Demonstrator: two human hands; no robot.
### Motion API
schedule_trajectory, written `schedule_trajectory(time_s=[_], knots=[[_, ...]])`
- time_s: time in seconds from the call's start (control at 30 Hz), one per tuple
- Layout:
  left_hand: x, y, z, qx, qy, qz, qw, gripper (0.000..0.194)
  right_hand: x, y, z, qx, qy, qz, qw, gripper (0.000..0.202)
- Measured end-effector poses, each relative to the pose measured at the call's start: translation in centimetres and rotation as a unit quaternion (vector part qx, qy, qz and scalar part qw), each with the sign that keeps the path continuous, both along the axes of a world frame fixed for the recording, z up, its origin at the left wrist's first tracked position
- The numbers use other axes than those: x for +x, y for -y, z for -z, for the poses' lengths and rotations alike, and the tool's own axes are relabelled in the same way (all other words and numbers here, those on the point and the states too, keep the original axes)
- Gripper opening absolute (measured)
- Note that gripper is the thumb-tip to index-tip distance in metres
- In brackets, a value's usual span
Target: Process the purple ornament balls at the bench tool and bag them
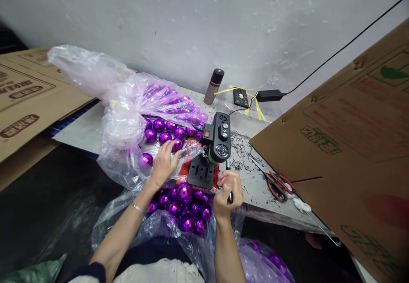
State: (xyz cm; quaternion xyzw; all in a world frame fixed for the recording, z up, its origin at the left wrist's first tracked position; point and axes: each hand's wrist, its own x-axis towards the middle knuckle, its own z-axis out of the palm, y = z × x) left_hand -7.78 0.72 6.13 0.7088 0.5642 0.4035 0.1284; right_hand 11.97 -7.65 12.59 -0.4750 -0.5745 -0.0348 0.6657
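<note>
A small black bench drill press [221, 138] with a red switch stands on the table over a slotted black base plate [201, 171]. My right hand [228, 192] is wrapped around its black-ended lever handle [230, 197]. To the drill's left, my left hand [165, 163] has its fingers stretched out and thumb apart, the fingertips at a shiny purple faceted ball [177, 144]. Whether they grip it, I cannot tell. More purple balls [159, 124] lie behind it on the table. Just in front of the base plate, a clear plastic bag [128, 208] holds many purple balls [188, 208].
A tied clear bag [123, 116] of balls lies at left. Behind the drill stand a spray can [213, 87] and a power adapter [270, 96]. Red-handled scissors [277, 186] and black shavings [243, 155] lie right. Cardboard boxes flank the table, the right one [345, 146] close.
</note>
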Motion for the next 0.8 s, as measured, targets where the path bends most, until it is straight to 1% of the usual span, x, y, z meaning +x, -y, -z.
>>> schedule_trajectory(time_s=[0.03,0.07,0.13,0.2,0.27,0.3,0.33,0.37,0.43,0.47,0.5,0.53,0.6,0.63,0.7,0.77,0.8], knots=[[0.0,-1.5,-0.6,-0.019,-0.044,-0.018,0.999,0.041,0.0,0.0,0.0,0.0,0.003,-0.001,1.0,0.038],[0.1,-2.9,-1.1,-0.041,-0.094,-0.019,0.995,0.041,0.0,0.0,0.0,-0.001,0.008,-0.002,1.0,0.038],[0.7,-5.0,-2.2,-0.086,-0.196,0.005,0.977,0.04,0.1,0.0,-0.1,-0.005,0.018,0.0,1.0,0.037],[1.3,-6.3,-3.1,-0.126,-0.274,0.031,0.953,0.04,0.1,0.1,-0.1,-0.003,0.026,0.003,1.0,0.037],[1.5,-7.0,-3.7,-0.164,-0.303,0.04,0.938,0.04,0.1,0.0,-0.1,0.003,0.028,0.003,1.0,0.036],[1.4,-7.2,-3.9,-0.175,-0.293,0.042,0.939,0.04,0.1,0.0,-0.1,0.006,0.029,0.003,1.0,0.036],[1.2,-7.2,-3.9,-0.18,-0.264,0.046,0.946,0.041,0.1,0.0,-0.2,0.009,0.029,0.003,1.0,0.036],[0.9,-7.1,-3.8,-0.18,-0.216,0.052,0.958,0.044,0.1,-0.1,-0.3,0.009,0.028,0.003,1.0,0.036],[0.3,-6.2,-3.5,-0.172,-0.066,0.066,0.981,0.054,0.1,-0.2,-0.8,0.008,0.021,0.002,1.0,0.037],[0.1,-5.4,-3.2,-0.172,0.024,0.073,0.982,0.06,0.1,-0.3,-1.1,0.007,0.016,0.001,1.0,0.037],[0.0,-4.3,-3.0,-0.178,0.112,0.084,0.974,0.067,0.2,-0.4,-1.5,0.006,0.009,0.001,1.0,0.038],[0.1,-3.1,-2.7,-0.188,0.19,0.099,0.959,0.072,0.2,-0.4,-1.9,0.003,0.003,0.0,1.0,0.038],[0.8,-0.4,-2.0,-0.216,0.294,0.135,0.921,0.075,0.2,-0.6,-2.7,-0.008,-0.008,0.001,1.0,0.039],[1.3,0.8,-1.6,-0.231,0.322,0.149,0.906,0.074,0.3,-0.6,-3.1,-0.015,-0.011,0.002,1.0,0.04],[2.6,2.7,-0.5,-0.254,0.354,0.161,0.886,0.07,0.3,-0.7,-3.7,-0.027,-0.014,0.005,1.0,0.04],[3.7,3.6,0.8,-0.265,0.368,0.163,0.876,0.069,0.3,-0.7,-4.0,-0.035,-0.012,0.007,0.999,0.041],[4.2,3.7,1.5,-0.264,0.367,0.165,0.877,0.07,0.4,-0.7,-4.0,-0.037,-0.01,0.007,0.999,0.041]])
